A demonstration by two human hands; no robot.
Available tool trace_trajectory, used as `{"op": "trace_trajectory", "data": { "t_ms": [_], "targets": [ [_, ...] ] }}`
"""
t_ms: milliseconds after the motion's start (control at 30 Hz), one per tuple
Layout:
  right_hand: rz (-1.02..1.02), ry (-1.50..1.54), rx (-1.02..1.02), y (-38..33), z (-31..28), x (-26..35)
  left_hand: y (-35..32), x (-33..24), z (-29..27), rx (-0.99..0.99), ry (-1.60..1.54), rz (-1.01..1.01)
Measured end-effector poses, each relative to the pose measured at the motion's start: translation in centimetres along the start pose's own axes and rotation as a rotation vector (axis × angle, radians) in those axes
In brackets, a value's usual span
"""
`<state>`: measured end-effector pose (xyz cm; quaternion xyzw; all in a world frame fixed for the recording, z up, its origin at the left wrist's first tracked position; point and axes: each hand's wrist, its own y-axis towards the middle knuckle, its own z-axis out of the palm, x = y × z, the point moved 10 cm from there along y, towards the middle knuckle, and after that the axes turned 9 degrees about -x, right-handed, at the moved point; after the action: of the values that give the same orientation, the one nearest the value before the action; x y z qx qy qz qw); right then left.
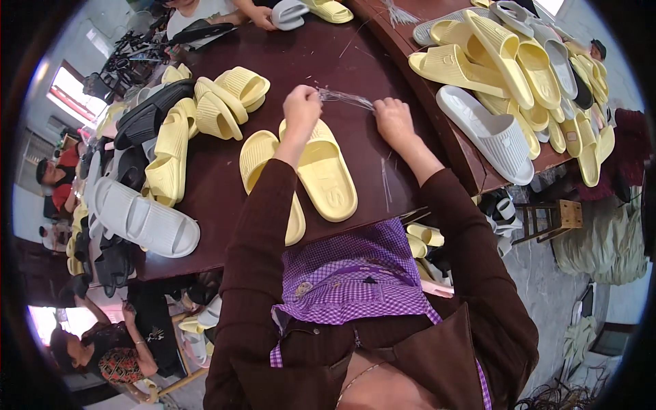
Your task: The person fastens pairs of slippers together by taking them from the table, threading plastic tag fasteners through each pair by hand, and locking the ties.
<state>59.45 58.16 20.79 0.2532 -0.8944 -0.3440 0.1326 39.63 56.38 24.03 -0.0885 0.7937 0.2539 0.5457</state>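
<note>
A bundle of thin clear plastic strands (346, 99) stretches between my two hands above the dark red table (328, 61). Closed fingers of my left hand (301, 113) grip its left end. My right hand (395, 123) pinches the other end. Below my left hand lies a pair of yellow slide slippers, toes away from me: the right slipper (329, 181) shows its insole, and the left slipper (258, 154) is partly covered by my left forearm. A few loose strands (387, 181) rest on the table below my right hand.
Yellow slippers (220, 102), black slippers (154, 113) and a grey slipper (145, 219) crowd the table's left side. Another pile of yellow slippers (478, 58) and a grey slipper (484, 133) covers the right table. A co-worker's hand (262, 17) touches a grey slipper at the far edge.
</note>
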Motion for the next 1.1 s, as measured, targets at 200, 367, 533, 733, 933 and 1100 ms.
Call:
{"op": "trace_trajectory", "data": {
  "t_ms": [200, 367, 533, 733, 933, 1100],
  "targets": [
    [0.101, -0.105, -0.014, 0.2, 0.0, -4.3, 1.5, 3.4, -6.2, -0.207, -0.45, -0.339],
    [0.114, -0.113, 0.059, 0.2, 0.5, -4.7, 1.6, 6.6, -7.4, -0.255, -0.886, -0.636],
    [0.139, -0.13, 0.038, 0.0, -0.1, -5.6, 2.6, 6.6, -11.5, -0.355, -0.825, -0.449],
    [0.235, -0.166, 0.222, -0.5, 0.9, -5.8, 3.8, 7.8, -16.8, -0.459, -1.05, -0.405],
    [0.234, -0.182, 0.289, -0.8, 1.3, -5.8, 2.9, 8.9, -18.2, -0.551, -1.154, -0.455],
    [0.256, -0.185, 0.226, -1.2, 0.6, -6.5, 2.3, 7.3, -16.3, -0.417, -1.163, -0.409]
  ]
}}
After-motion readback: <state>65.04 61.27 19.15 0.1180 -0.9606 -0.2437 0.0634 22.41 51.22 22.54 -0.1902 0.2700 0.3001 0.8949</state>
